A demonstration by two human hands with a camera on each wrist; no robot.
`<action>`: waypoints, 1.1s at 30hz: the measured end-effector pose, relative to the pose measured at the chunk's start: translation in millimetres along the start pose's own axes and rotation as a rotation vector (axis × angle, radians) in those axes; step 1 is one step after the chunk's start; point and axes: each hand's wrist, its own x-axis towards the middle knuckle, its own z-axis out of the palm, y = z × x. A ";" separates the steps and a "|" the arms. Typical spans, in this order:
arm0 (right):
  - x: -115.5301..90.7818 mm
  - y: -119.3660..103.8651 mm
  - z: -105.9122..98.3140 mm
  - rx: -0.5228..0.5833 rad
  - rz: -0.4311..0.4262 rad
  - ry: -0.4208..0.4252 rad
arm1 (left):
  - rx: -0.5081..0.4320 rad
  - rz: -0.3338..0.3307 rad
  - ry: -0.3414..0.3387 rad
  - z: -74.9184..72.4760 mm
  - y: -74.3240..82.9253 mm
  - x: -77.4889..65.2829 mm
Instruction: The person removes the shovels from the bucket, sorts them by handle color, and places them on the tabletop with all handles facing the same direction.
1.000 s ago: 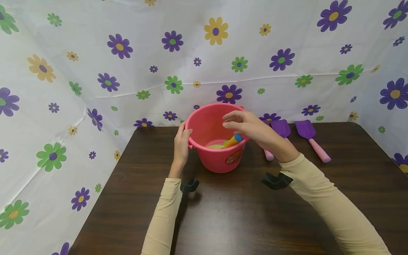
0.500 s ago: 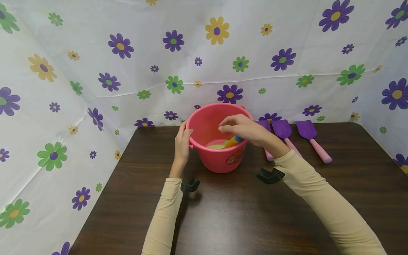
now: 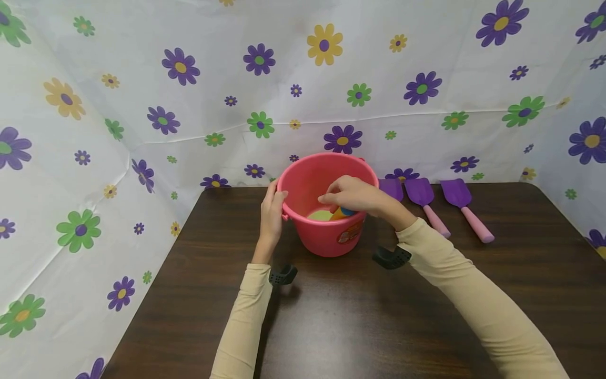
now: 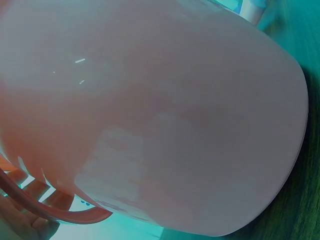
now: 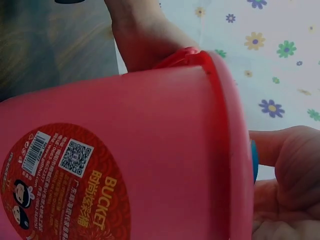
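A pink bucket (image 3: 326, 239) stands upright on the dark wooden table. My left hand (image 3: 271, 216) holds its left side, with the thumb at the rim; in the left wrist view, the fingers lie partly behind the bucket's handle (image 4: 60, 212). My right hand (image 3: 355, 196) reaches over the right rim into the bucket, fingers bent downward, and nothing shows between them. Below it, inside, an orange toy with a blue end (image 3: 342, 213) leans by the rim, mostly hidden. A pale green thing (image 3: 321, 215) lies at the bottom. In the right wrist view, the bucket wall hides the right fingertips.
To the bucket's right lie toy shovels with purple blades and pink handles: one shovel (image 3: 390, 188) partly behind the right arm, a middle shovel (image 3: 420, 192) and an outer shovel (image 3: 456, 193). A flower-print sheet (image 3: 284, 63) rises behind the table (image 3: 322, 326) and along its sides.
My right hand has moved left and down, deeper into the bucket, covering more of the orange toy. My left hand keeps its hold on the bucket, which has not moved.
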 end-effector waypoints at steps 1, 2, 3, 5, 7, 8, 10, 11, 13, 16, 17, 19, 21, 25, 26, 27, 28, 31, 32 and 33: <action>1.1 -0.2 -0.1 -0.016 0.006 0.000 | 0.000 0.001 0.000 0.1 -0.2 0.0; 2.1 -0.4 -0.3 -0.029 0.011 -0.003 | -0.001 0.002 0.001 0.1 0.2 -0.3; 3.1 -0.7 -0.5 -0.041 0.013 -0.010 | -0.001 0.003 0.001 0.1 0.5 -0.5; 5.0 -0.4 -1.1 -0.058 0.008 -0.034 | 0.001 0.002 -0.001 -0.1 0.6 -1.0; 6.8 0.6 -1.9 -0.053 -0.002 -0.068 | 0.003 0.000 -0.003 -0.3 0.3 -1.2; 7.6 1.1 -2.3 -0.046 -0.006 -0.084 | 0.002 0.000 -0.004 -0.5 0.5 -1.5; 9.0 2.1 -3.0 -0.027 -0.007 -0.108 | 0.000 -0.005 -0.007 -0.9 0.2 -1.5; 9.8 2.6 -3.4 -0.019 -0.008 -0.117 | 0.000 -0.005 -0.007 -0.9 0.5 -1.7; 10.9 3.0 -3.6 -0.009 -0.007 -0.130 | 0.002 -0.004 -0.004 -0.6 1.4 -1.9; 12.2 2.8 -3.5 -0.008 -0.012 -0.147 | 0.006 -0.004 -0.003 -0.3 2.2 -1.8; 12.6 2.6 -3.1 -0.010 -0.012 -0.152 | 0.007 -0.004 -0.004 -0.3 2.5 -1.9; 13.2 2.1 -2.5 -0.009 -0.007 -0.158 | 0.010 -0.005 -0.005 -0.3 2.4 -1.8; 14.0 1.8 -2.0 -0.017 -0.006 -0.164 | 0.012 -0.005 -0.006 -0.3 2.3 -1.9; 14.7 1.3 -1.9 -0.011 -0.003 -0.173 | 0.016 -0.004 -0.004 0.1 2.8 -2.2; 14.7 1.2 -1.9 -0.004 -0.005 -0.176 | 0.016 -0.004 -0.003 0.1 2.9 -2.3; 14.8 1.3 -2.1 0.003 -0.009 -0.180 | 0.016 -0.005 -0.002 0.1 3.0 -2.4; 14.8 1.3 -2.2 0.013 -0.010 -0.184 | 0.016 -0.007 -0.002 0.1 3.1 -2.5; 15.1 2.7 -2.6 0.042 -0.026 -0.202 | 0.015 -0.011 -0.004 0.2 2.9 -2.6; 15.3 3.3 -2.6 0.053 -0.030 -0.207 | 0.015 -0.012 -0.005 0.2 2.8 -2.7; 15.2 3.6 -2.8 0.060 -0.034 -0.211 | 0.014 -0.011 -0.006 0.4 2.8 -2.6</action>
